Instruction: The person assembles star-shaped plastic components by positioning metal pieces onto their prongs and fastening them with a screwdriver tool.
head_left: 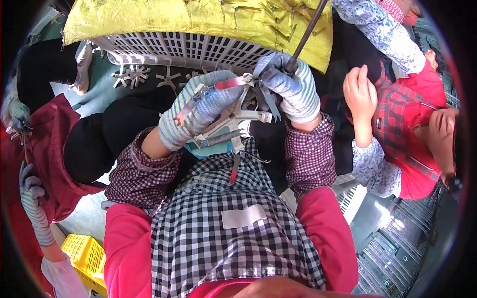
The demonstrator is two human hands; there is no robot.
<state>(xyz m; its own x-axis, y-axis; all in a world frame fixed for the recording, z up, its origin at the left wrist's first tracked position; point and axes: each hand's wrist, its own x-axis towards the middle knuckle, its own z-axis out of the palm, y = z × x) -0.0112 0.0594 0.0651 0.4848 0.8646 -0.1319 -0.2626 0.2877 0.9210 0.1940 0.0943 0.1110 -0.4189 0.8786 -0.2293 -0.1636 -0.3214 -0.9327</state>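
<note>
My left hand, in a striped knit glove, is closed around a white star-shaped part. Narrow strips with red ends, one of them a red-and-white strip, sit along its arms. At its near end another red-tipped strip hangs over my checked apron. My right hand, gloved too, is wrapped round the lower end of a dark rod that slants up and away. Below its fingers a flat blue-grey metal piece points down against the part; whether it belongs to the rod is hidden.
Ahead stands a white slatted crate under a yellow sheet with small metal pieces. White star-shaped parts lie on the floor beside it. Co-workers sit close at left and right. A yellow basket is at lower left.
</note>
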